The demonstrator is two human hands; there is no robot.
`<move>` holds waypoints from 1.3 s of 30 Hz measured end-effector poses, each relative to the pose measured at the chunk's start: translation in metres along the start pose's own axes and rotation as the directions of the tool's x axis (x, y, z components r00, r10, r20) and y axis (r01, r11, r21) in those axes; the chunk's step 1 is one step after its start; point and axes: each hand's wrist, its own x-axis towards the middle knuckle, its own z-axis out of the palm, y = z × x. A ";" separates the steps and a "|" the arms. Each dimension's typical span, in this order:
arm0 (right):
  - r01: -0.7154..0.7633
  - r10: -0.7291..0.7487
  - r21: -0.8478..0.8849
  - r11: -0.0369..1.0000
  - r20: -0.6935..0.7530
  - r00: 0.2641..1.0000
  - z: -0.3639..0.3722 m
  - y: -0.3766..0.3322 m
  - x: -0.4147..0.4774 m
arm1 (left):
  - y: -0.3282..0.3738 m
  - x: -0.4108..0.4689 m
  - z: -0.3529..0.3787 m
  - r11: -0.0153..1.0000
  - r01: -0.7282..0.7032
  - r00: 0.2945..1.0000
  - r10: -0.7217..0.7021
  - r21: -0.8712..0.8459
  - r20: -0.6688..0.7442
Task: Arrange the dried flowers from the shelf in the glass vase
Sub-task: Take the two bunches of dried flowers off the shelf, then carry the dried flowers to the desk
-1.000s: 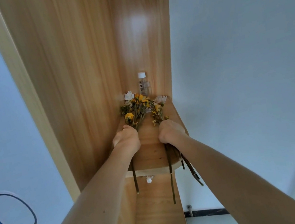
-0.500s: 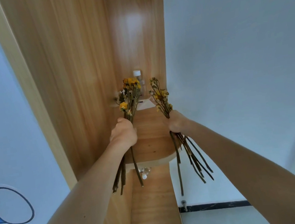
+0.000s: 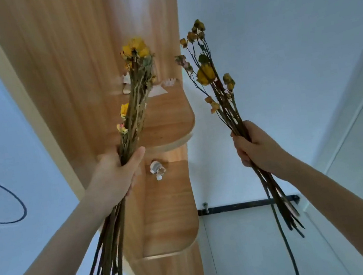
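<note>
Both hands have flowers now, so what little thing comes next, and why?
Probably lower both bunches toward the small glass vase on the lower shelf. The left hand and right hand each grip a bunch of dried flowers clear of the upper shelf, stems hanging free.

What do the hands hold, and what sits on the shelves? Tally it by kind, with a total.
Flower bunches: 2, one in the left hand at, one in the right hand at
Glass items on the lower shelf: 1
Paper scraps on the upper shelf: about 3, blurred
Total: about 6
</note>
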 end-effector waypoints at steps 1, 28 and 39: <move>-0.013 0.012 0.009 1.000 0.017 1.000 -0.003 0.007 -0.018 | -0.005 -0.018 -0.002 1.000 -0.009 1.000 0.009 -0.023 0.014; -0.681 0.665 -0.003 0.732 0.219 0.714 0.079 0.187 -0.298 | -0.204 -0.280 0.062 0.845 0.525 0.771 -0.523 0.101 0.364; -0.773 0.767 0.030 0.634 0.107 0.633 0.115 0.189 -0.336 | -0.237 -0.271 0.052 0.844 0.497 0.689 -0.525 0.202 0.500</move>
